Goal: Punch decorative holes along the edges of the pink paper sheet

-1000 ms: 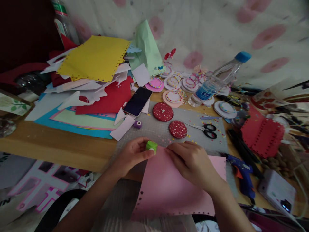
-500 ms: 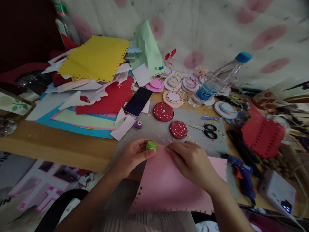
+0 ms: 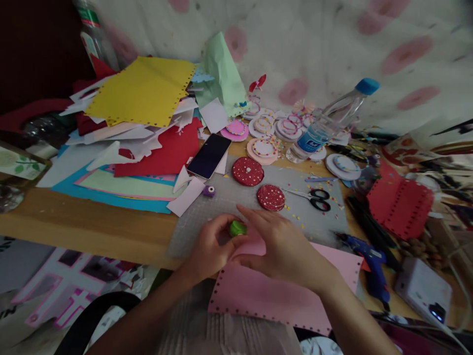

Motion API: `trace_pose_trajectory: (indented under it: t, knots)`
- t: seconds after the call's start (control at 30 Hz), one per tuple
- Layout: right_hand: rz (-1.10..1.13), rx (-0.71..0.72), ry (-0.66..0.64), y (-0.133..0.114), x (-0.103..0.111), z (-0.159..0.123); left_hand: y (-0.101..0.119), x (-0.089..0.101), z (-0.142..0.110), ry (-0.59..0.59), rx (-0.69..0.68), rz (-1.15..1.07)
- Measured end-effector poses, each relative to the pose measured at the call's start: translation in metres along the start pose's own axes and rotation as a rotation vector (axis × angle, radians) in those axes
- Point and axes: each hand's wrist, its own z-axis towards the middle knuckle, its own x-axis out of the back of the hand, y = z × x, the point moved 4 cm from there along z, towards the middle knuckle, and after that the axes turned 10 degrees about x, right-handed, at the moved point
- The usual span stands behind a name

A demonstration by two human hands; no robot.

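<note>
Since the earlier frame, the pink sheet is shifted, with its perforated near edge raised and its right corner swung outward beside the glue gun. Above it, the right hand is opened from its pinch, thumb and fingers spread; repositioning of the sheet is suggested, not confirmed. The green punch is held between the curled fingers and thumb of the left hand. Whether the sheet is seated in the punch cannot be determined; the junction is hidden by fingers. Farther back, paper discs are partly obscured by the bottle.
</note>
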Motion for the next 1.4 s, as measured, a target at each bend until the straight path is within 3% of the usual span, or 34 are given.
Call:
trace_pose_trajectory:
  t: [0.13, 0.27, 0.43, 0.53, 0.67, 0.9, 1.23, 1.4]
  knots:
    - [0.369, 0.009, -0.058, 0.001, -0.007, 0.013, 0.006, -0.002, -0.003, 0.062, -0.063, 0.117]
    - [0.473, -0.041, -0.03, 0.005, -0.009, 0.021, 0.003, 0.0, -0.003, 0.126, -0.112, 0.18]
    - [0.432, -0.029, -0.087, 0.005, -0.009, 0.019, -0.004, 0.0, -0.001, 0.139, -0.131, 0.196]
    - [0.252, -0.024, -0.114, 0.01, -0.003, 0.008, -0.001, 0.001, -0.001, 0.109, -0.13, 0.209]
    - [0.041, -0.141, -0.158, 0.025, 0.004, -0.01, 0.004, 0.008, -0.001, 0.066, -0.095, 0.193]
    - [0.187, -0.166, -0.007, 0.032, 0.007, -0.02, -0.005, 0.012, -0.004, -0.086, -0.02, 0.165]
    - [0.219, -0.157, 0.041, 0.03, 0.009, -0.018, -0.006, 0.011, -0.004, -0.012, 0.036, 0.086]
    - [0.208, -0.157, 0.026, 0.029, 0.006, -0.017, -0.004, 0.01, -0.007, -0.008, -0.004, 0.135]
